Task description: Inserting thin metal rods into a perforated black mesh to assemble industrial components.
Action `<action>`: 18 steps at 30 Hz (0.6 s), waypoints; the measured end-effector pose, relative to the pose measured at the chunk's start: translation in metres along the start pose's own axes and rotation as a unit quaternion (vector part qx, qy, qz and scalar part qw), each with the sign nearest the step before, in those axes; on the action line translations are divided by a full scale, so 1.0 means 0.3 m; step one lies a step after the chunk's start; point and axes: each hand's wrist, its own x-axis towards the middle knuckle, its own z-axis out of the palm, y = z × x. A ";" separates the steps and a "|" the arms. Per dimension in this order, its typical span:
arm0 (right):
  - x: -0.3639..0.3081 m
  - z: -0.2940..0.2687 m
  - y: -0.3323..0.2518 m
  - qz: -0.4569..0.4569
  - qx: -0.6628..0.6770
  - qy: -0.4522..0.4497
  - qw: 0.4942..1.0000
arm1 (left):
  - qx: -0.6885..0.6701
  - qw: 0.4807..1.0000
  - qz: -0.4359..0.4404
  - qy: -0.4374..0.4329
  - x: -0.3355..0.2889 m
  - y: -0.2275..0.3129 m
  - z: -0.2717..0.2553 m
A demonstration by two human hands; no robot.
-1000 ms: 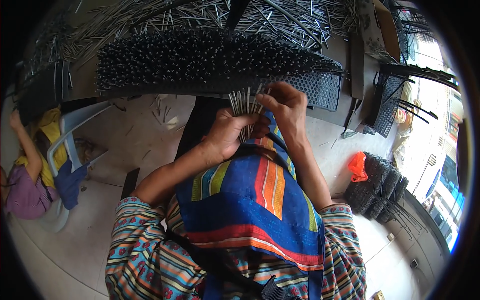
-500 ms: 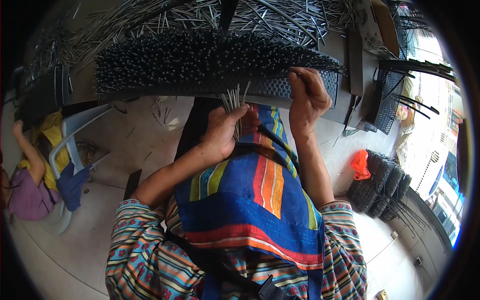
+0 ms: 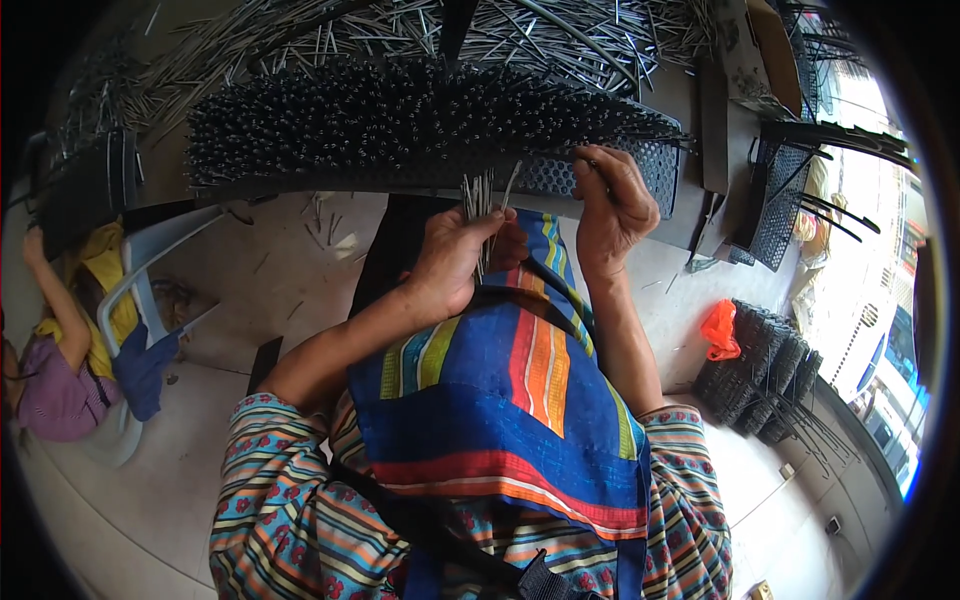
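Observation:
A bundle of thin grey metal rods (image 3: 477, 192) sticks up from my left hand (image 3: 445, 262), which is closed round it below the front edge of a long perforated rack (image 3: 655, 178). One rod leans apart from the others at the bundle's right. Most of the rack is packed with upright dark rods (image 3: 390, 115); bare holes show along its front right part. My right hand (image 3: 617, 215) is closed in a pinch just in front of those holes. What its fingertips hold, if anything, is too small to make out.
Loose metal rods (image 3: 510, 45) lie heaped behind the rack. An open box (image 3: 775, 60) stands at the far right. Dark stacked racks (image 3: 760, 375) and an orange-red plastic bag (image 3: 719, 330) are on the right. To the left, another person (image 3: 65, 390) sits near a chair (image 3: 140, 290).
My left hand and its rod bundle have shifted slightly right. My right hand has moved slightly down and left, its fingers still pinched.

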 end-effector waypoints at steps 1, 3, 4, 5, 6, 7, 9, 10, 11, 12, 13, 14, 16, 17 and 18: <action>-0.003 0.004 0.007 -0.002 -0.014 -0.008 1.000 | 0.000 1.000 0.000 0.000 0.005 0.000 0.002; 0.001 0.013 0.015 -0.003 -0.028 -0.016 0.999 | -0.011 1.000 -0.019 0.003 0.016 0.001 0.006; 0.007 0.017 0.019 -0.030 -0.048 -0.022 0.998 | -0.011 1.000 -0.021 0.003 0.016 0.004 0.011; 0.010 0.021 0.017 -0.057 -0.068 -0.027 0.996 | -0.017 0.999 -0.035 0.009 0.014 0.011 0.019; 0.015 0.025 0.003 -0.056 -0.069 -0.026 0.996 | -0.022 0.998 -0.048 0.016 0.012 0.013 0.023; 0.027 0.032 -0.018 -0.041 -0.094 -0.032 0.994 | -0.022 0.998 -0.049 0.016 0.013 0.010 0.021; 0.032 0.034 -0.024 -0.026 -0.118 -0.039 0.992 | -0.036 0.999 -0.037 0.009 0.013 0.001 0.012; 0.029 0.034 -0.014 -0.038 -0.114 -0.041 0.992 | -0.035 0.999 -0.038 0.008 0.011 0.002 0.015; 0.025 0.035 -0.005 -0.050 -0.110 -0.043 0.992 | -0.033 0.999 -0.033 0.014 0.008 0.003 0.019; 0.019 0.036 0.004 -0.049 -0.111 -0.042 0.992 | -0.031 0.999 -0.028 0.020 0.007 0.005 0.022; 0.013 0.039 0.013 -0.047 -0.141 -0.057 0.987 | -0.032 0.999 -0.028 0.020 0.008 0.002 0.018; 0.010 0.041 0.016 -0.045 -0.172 -0.072 0.981 | -0.030 0.999 -0.021 0.013 0.011 -0.002 0.011; 0.003 0.040 -0.014 -0.008 -0.167 -0.065 0.984 | -0.027 1.000 -0.014 0.007 0.010 -0.001 0.010; 0.001 0.039 -0.025 0.029 -0.162 -0.058 0.985 | -0.027 0.999 -0.018 0.012 0.006 0.005 0.014; 0.001 0.041 -0.013 0.030 -0.162 -0.058 0.985 | -0.027 0.999 -0.021 0.016 0.004 0.007 0.016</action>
